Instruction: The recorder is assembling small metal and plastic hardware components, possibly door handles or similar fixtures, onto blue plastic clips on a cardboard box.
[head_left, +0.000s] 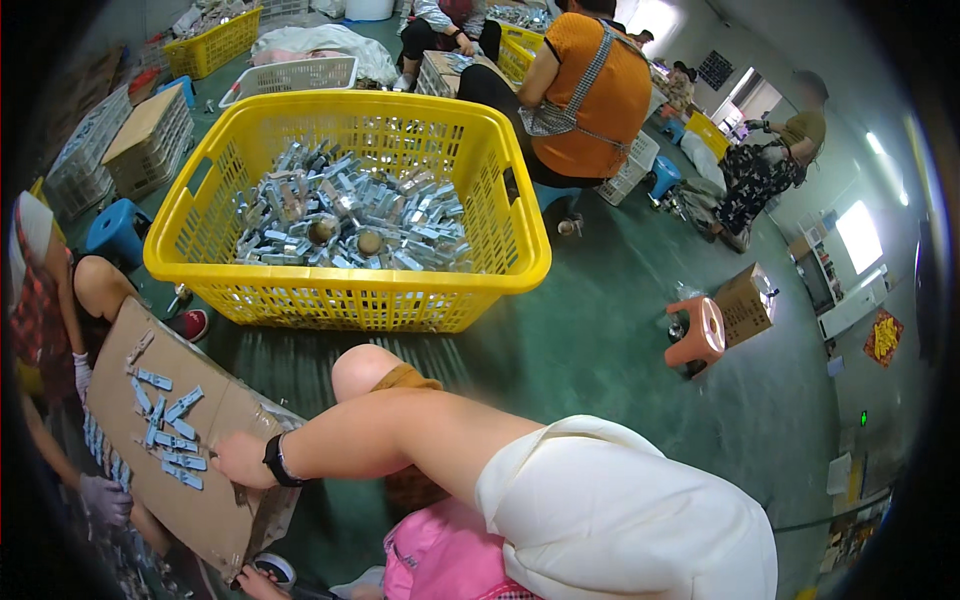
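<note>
Blue clothespins lay on the cardboard, lower ones lengthwise left-to-right, dipping rightward, another slanting up-right. Right hand was right beside them, left hand at the board's edge; couldn't tell either's openness or grip tbh.

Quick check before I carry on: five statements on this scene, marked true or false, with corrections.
1. The watch-wearing hand is at the cardboard sheet. True.
2. The large yellow basket is empty. False: it holds many small metallic-looking pieces.
3. Most clips on the cardboard sheet are red. False: they are mostly blue.
4. An orange stool stands beside a brown box. True.
5. The co-worker in orange sits left of the basket. False: right of it.
</note>
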